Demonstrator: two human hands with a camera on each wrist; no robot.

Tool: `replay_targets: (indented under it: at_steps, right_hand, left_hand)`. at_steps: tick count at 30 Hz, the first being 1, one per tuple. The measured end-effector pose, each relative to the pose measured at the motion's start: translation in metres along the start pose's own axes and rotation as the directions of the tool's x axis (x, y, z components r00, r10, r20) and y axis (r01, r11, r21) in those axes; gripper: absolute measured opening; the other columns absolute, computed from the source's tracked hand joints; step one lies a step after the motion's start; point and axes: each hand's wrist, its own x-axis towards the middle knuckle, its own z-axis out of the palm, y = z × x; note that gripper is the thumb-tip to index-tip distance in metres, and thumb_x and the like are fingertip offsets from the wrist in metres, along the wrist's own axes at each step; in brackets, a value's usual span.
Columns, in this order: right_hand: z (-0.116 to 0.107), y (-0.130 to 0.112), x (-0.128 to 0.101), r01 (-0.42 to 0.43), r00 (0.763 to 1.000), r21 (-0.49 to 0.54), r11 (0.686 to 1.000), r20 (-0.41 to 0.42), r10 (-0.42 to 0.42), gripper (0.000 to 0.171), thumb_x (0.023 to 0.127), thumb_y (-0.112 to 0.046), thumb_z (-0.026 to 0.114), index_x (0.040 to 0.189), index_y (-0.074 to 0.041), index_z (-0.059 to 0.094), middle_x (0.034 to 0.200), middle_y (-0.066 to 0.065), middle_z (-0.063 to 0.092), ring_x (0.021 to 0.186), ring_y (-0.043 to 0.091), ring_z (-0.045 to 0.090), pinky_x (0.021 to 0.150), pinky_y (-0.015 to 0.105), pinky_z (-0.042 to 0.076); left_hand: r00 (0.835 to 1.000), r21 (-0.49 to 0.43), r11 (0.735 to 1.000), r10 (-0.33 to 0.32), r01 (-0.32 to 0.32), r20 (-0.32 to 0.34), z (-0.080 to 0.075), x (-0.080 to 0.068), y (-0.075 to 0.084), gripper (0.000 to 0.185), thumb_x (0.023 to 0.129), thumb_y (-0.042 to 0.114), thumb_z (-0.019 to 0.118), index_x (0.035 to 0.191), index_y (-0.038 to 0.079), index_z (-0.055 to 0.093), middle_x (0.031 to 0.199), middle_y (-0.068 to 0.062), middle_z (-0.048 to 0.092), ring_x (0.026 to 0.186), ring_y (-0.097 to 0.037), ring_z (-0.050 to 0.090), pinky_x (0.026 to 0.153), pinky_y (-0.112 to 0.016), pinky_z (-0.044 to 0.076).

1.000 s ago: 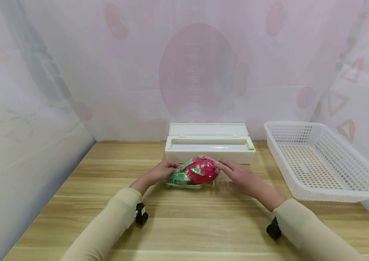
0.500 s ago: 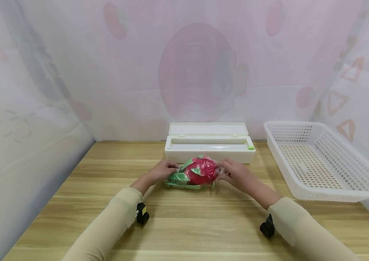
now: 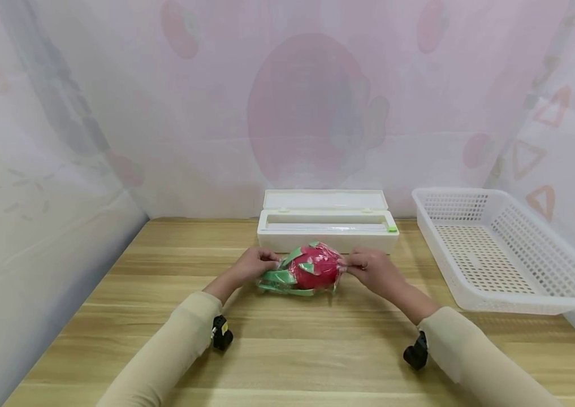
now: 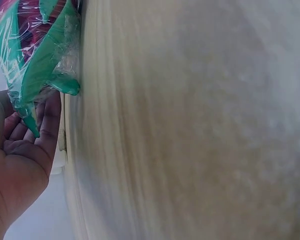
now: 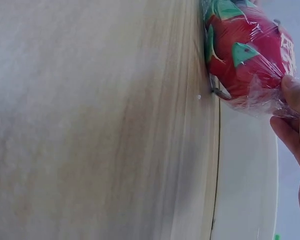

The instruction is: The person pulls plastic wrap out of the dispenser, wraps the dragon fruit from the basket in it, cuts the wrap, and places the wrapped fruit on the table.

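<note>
On a pale wooden table [image 3: 287, 350] with long, straight grain, hemmed in by thin pinkish curtains printed with fruit shapes and triangles, lies a dragon fruit [image 3: 307, 268] wrapped in clear cling film. Its skin is a glossy red with flat green scales, and the film over it is crinkled and shiny. Just behind the fruit, against the back curtain, sits a long white plastic cling film dispenser [image 3: 328, 229] with its lid standing open and a small green slider at its right end. Off to the right rests a white plastic basket [image 3: 501, 251], rectangular, its walls and floor perforated with small holes.

The left hand [image 3: 251, 267] cups the fruit's left end, fingers curled against the film and the green scales. The right hand [image 3: 374, 270] is at the right end, where its fingertips [image 5: 292, 92] pinch a gathered tuft of film. The fruit rests on the table between the two hands, held at both ends. Both sleeves are beige.
</note>
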Motion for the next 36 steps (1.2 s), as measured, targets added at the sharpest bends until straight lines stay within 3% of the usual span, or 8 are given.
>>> replay_targets:
  at_steps: [6, 10, 14, 18, 22, 25, 32, 36]
  right_hand:
    - [0.003, -0.001, -0.002, 0.045, 0.998, -0.068, 0.997, -0.044, -0.048, 0.017, 0.075, 0.002, 0.081, 0.089, -0.005, 0.077, 0.077, 0.0, 0.068, 0.064, 0.006, 0.055, 0.055, 0.022, 0.051]
    - [0.003, 0.003, -0.004, 0.14, 0.989, -0.091, 0.986, -0.033, -0.143, 0.02, 0.079, -0.001, 0.079, 0.098, -0.004, 0.074, 0.087, 0.002, 0.069, 0.072, 0.011, 0.062, 0.062, 0.025, 0.055]
    - [-0.001, 0.01, -0.008, 0.274, 0.961, -0.154, 0.949, 0.013, -0.275, 0.03, 0.091, -0.024, 0.071, 0.112, -0.003, 0.068, 0.103, 0.008, 0.067, 0.086, 0.02, 0.067, 0.071, 0.034, 0.058]
    - [-0.008, 0.014, -0.009, 0.412, 0.91, -0.297, 0.861, 0.098, -0.402, 0.051, 0.085, -0.035, 0.076, 0.121, -0.001, 0.06, 0.111, 0.014, 0.062, 0.092, 0.028, 0.065, 0.075, 0.04, 0.057]
    - [-0.011, 0.015, -0.008, 0.516, 0.854, -0.422, 0.746, 0.188, -0.485, 0.073, 0.062, -0.017, 0.092, 0.122, -0.001, 0.054, 0.114, 0.016, 0.059, 0.097, 0.03, 0.06, 0.08, 0.041, 0.054]
    - [-0.008, 0.015, -0.006, 0.551, 0.832, -0.455, 0.699, 0.234, -0.504, 0.071, 0.064, -0.014, 0.089, 0.122, -0.002, 0.051, 0.116, 0.014, 0.057, 0.098, 0.028, 0.057, 0.083, 0.039, 0.052]
    - [0.0, 0.018, 0.0, 0.584, 0.809, -0.407, 0.702, 0.217, -0.547, 0.039, 0.082, -0.013, 0.074, 0.114, 0.001, 0.056, 0.111, 0.013, 0.06, 0.093, 0.026, 0.059, 0.079, 0.036, 0.054]
    - [0.001, 0.018, 0.003, 0.578, 0.812, -0.382, 0.721, 0.178, -0.557, 0.027, 0.088, -0.012, 0.069, 0.108, 0.001, 0.058, 0.105, 0.012, 0.063, 0.085, 0.023, 0.061, 0.073, 0.033, 0.056]
  left_hand:
    - [1.0, 0.003, 1.0, 0.017, -0.017, -0.01, 0.001, 0.001, 0.0, 0.01, 0.09, 0.003, 0.066, 0.096, 0.0, 0.073, 0.088, -0.004, 0.07, 0.085, -0.015, 0.061, 0.078, -0.03, 0.051]
    - [0.999, 0.027, 0.999, 0.018, -0.017, -0.03, 0.002, 0.0, 0.0, 0.01, 0.091, 0.004, 0.066, 0.095, 0.001, 0.074, 0.088, -0.003, 0.07, 0.084, -0.014, 0.06, 0.077, -0.03, 0.051]
    - [0.998, 0.046, 0.999, 0.018, -0.016, -0.056, 0.0, -0.003, 0.005, 0.012, 0.094, 0.008, 0.063, 0.097, 0.003, 0.073, 0.089, -0.003, 0.07, 0.084, -0.015, 0.061, 0.076, -0.03, 0.051]
    - [0.997, -0.04, 0.998, 0.042, -0.045, -0.062, -0.006, -0.011, 0.018, 0.015, 0.096, 0.006, 0.059, 0.103, -0.003, 0.07, 0.093, -0.01, 0.07, 0.089, -0.022, 0.065, 0.077, -0.033, 0.055]
    - [0.997, -0.101, 0.993, 0.063, -0.067, -0.036, -0.01, -0.014, 0.02, 0.017, 0.095, 0.006, 0.062, 0.106, -0.004, 0.069, 0.096, -0.01, 0.07, 0.092, -0.024, 0.066, 0.078, -0.032, 0.056]
    - [0.997, -0.092, 0.993, 0.074, -0.075, -0.019, -0.009, -0.01, 0.013, 0.014, 0.094, 0.007, 0.064, 0.104, 0.0, 0.071, 0.097, -0.006, 0.07, 0.092, -0.019, 0.064, 0.078, -0.031, 0.055]
    - [0.997, -0.047, 0.996, 0.082, -0.081, 0.011, -0.004, -0.01, 0.01, 0.012, 0.092, 0.006, 0.065, 0.101, 0.005, 0.073, 0.097, -0.002, 0.069, 0.091, -0.016, 0.06, 0.082, -0.032, 0.052]
    - [0.997, -0.03, 0.997, 0.073, -0.073, 0.004, -0.003, -0.01, 0.01, 0.011, 0.092, 0.006, 0.066, 0.101, 0.006, 0.073, 0.096, -0.002, 0.069, 0.09, -0.016, 0.06, 0.082, -0.033, 0.052]
